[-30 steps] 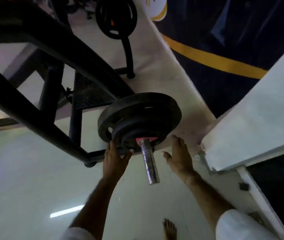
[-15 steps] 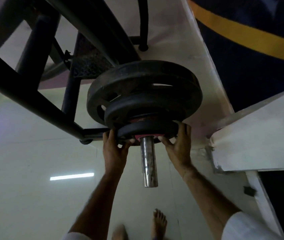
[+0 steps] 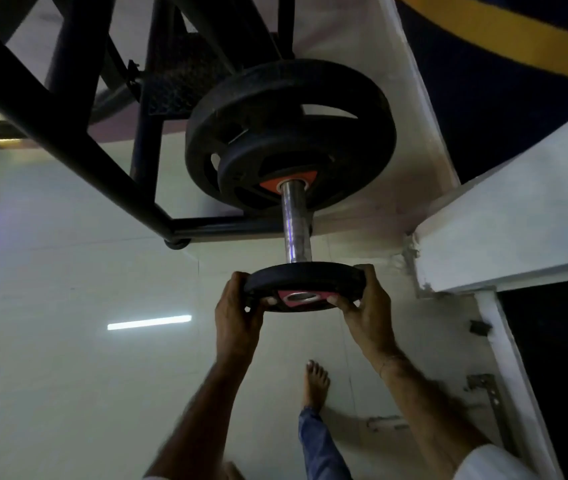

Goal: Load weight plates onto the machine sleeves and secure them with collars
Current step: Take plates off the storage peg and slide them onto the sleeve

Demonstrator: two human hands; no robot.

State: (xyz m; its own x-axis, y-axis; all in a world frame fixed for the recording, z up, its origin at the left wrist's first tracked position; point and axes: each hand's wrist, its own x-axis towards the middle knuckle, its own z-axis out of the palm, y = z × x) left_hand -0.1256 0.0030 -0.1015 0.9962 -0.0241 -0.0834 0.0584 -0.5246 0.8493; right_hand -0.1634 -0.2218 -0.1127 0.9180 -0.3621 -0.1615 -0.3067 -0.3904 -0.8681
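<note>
The left hand (image 3: 237, 306) and right hand (image 3: 365, 303) are clamped on opposite edges of the small weight plate (image 3: 305, 285), keeping its hole lined up at the sleeve (image 3: 296, 223) tip.

White sleeves (image 3: 490, 464) cover the upper arms, blue trousers (image 3: 320, 448) the leg, and the foot (image 3: 315, 382) is bare.

Sleeve (image 3: 296, 225) — polished, mirror-bright metal; plates (image 3: 289, 140) — matt black, rubbery; floor (image 3: 67, 341) glossy.
</note>
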